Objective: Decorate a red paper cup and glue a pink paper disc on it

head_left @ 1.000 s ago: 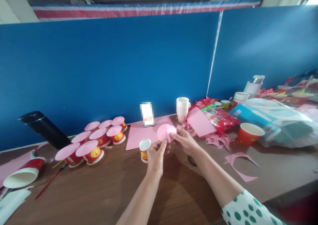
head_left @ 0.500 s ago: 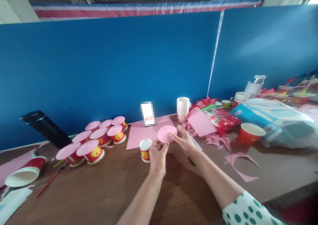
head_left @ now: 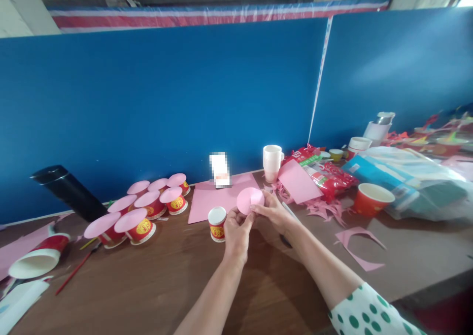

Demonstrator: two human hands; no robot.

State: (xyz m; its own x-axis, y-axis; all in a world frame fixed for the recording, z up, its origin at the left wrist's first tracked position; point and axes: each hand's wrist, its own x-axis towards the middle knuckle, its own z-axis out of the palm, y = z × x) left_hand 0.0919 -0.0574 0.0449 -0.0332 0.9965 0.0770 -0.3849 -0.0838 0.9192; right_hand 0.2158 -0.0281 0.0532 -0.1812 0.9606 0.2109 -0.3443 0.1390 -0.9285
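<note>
A pink paper circle (head_left: 247, 200) is held up between both hands above the brown table. My left hand (head_left: 236, 226) pinches its lower left edge with thumb and fingers. On the other side my right hand (head_left: 272, 211) grips the right edge, its thumb lying near the left thumb. A paler sector with a straight edge shows on the circle's right part. Just left of my left hand stands a red and yellow paper cup (head_left: 217, 229) with a white rim, its open end upward. Behind the hands lies a pink paper sheet (head_left: 207, 202).
Several upturned cups topped with pink discs (head_left: 148, 199) stand at left, near a black bottle (head_left: 70, 192) and a tipped cup (head_left: 40, 258). To the right are stacked white cups (head_left: 272, 163), a red packet (head_left: 330, 177), an orange cup (head_left: 372, 199) and paper offcuts (head_left: 362, 249).
The paper circle has turned slightly, and a paler sector now shows on it. Both hands have shifted very little, and the right thumb has come nearer the left one.
</note>
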